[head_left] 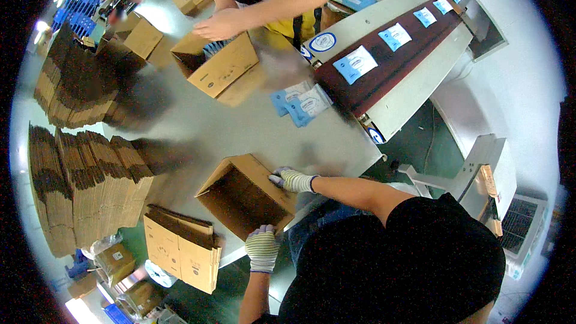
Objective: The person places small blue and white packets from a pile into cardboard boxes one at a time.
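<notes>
An open cardboard box (pixel 249 201) sits tilted on the grey table in front of me, its dark inside showing. My left hand (pixel 262 250), in a striped knit glove, grips the box's near edge with fingers curled over it. My right hand (pixel 293 180), gloved alike, holds the box's right side near its far corner. Both hands are closed on the cardboard; some fingertips are hidden. To the left of the box leans a bundle of flattened cartons (pixel 180 252).
Across the table a co-worker's hands (pixel 222 24) are over another carton (pixel 225 72). Blue-and-white soft packs (pixel 309 105) lie beside a conveyor belt (pixel 384 60) carrying more packs. Tall stacks of folded cartons (pixel 90 192) stand at the left.
</notes>
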Available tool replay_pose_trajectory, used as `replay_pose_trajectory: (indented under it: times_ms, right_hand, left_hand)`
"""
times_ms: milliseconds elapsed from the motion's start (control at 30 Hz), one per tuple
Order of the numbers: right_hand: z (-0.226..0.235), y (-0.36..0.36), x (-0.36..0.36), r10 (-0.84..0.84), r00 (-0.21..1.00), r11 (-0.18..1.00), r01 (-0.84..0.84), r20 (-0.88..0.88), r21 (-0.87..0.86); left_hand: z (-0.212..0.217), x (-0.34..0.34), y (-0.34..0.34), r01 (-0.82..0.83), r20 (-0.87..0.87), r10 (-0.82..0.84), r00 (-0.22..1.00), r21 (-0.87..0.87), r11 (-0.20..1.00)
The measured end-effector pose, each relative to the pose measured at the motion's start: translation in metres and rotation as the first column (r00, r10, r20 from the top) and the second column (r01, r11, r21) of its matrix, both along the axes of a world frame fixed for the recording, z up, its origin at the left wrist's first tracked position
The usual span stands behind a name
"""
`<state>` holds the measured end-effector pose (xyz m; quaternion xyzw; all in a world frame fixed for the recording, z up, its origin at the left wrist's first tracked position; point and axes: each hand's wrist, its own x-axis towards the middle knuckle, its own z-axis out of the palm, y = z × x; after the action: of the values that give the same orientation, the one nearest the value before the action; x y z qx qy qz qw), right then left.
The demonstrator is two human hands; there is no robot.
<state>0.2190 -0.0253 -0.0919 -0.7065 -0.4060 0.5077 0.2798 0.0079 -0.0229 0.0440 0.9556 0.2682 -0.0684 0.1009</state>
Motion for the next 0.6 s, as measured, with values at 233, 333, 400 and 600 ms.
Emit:
replay_pose_trajectory:
  times_ms: [233,333,400,600]
  right_hand:
    - [-0.023,0.001,-0.001,-0.031,0.995,0.999,0.026,0.093,0.047]
    - [-0.028,0.002,-0.003,-0.028,0.996,0.998,0.032,0.08,-0.046]
    - [-0.01,-0.001,-0.004,-0.061,0.998,0.993,0.057,0.035,0.106]
    - [-0.007,-0.001,-0.011,-0.113,0.989,0.994,0.111,0.1,0.02]
  left_hand:
    - [-0.006,-0.006,0.004,0.069,0.124,-0.074,0.99,0.037,0.997]
    - [0.001,0.0,0.006,0.073,0.02,-0.073,0.997,-0.018,0.997]
    - [-0.001,-0.003,0.007,0.108,0.097,-0.109,0.989,0.011,0.994]
    - [-0.018,-0.014,0.006,0.121,0.158,-0.14,0.977,0.12,0.985]
